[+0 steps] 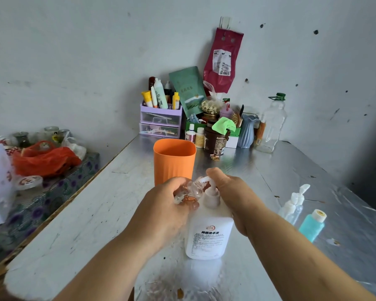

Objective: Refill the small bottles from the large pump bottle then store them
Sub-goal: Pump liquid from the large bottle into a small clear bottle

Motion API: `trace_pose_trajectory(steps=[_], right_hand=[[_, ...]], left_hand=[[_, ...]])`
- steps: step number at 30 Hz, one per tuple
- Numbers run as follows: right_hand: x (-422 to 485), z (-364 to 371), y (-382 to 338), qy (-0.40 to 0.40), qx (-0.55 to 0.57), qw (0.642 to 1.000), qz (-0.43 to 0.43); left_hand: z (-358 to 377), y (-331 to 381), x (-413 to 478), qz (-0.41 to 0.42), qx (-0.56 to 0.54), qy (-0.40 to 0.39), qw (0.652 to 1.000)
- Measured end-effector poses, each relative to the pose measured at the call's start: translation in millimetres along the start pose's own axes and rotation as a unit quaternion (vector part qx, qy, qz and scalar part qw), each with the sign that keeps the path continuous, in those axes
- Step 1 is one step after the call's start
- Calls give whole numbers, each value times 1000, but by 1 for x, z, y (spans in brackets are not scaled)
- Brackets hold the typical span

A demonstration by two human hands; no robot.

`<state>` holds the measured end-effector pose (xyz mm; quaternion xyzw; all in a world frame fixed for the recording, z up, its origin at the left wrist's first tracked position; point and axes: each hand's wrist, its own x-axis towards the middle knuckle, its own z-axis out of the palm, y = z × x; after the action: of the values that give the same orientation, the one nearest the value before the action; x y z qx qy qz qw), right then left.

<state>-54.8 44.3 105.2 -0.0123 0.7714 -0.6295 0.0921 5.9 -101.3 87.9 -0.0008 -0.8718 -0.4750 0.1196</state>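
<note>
The large white pump bottle point(208, 231) stands upright on the metal table point(109, 205). My right hand point(230, 190) rests on its pump head, fingers over the spout. My left hand point(163, 207) grips a small clear bottle point(191, 191) tilted with its mouth at the spout's tip. To the right stand a small clear bottle with a white pump top point(294, 205) and a small turquoise bottle with a white cap point(313, 224). An orange cup point(174, 159) stands just behind my hands.
The back of the table is crowded: a purple drawer organizer point(161, 120) with tubes, a green pouch point(188, 90), jars, a blue vase point(246, 131) and a tall clear bottle point(271, 124). A lower side table at left holds a red bag point(44, 159).
</note>
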Motion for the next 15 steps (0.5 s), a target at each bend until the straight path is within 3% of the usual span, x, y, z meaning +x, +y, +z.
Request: trace_pose_trajectory(steps=[15], right_hand=[[-2,0,8,-6,35,998,-47]], left_hand=[[4,-8,2,-5,-14,1,1000]])
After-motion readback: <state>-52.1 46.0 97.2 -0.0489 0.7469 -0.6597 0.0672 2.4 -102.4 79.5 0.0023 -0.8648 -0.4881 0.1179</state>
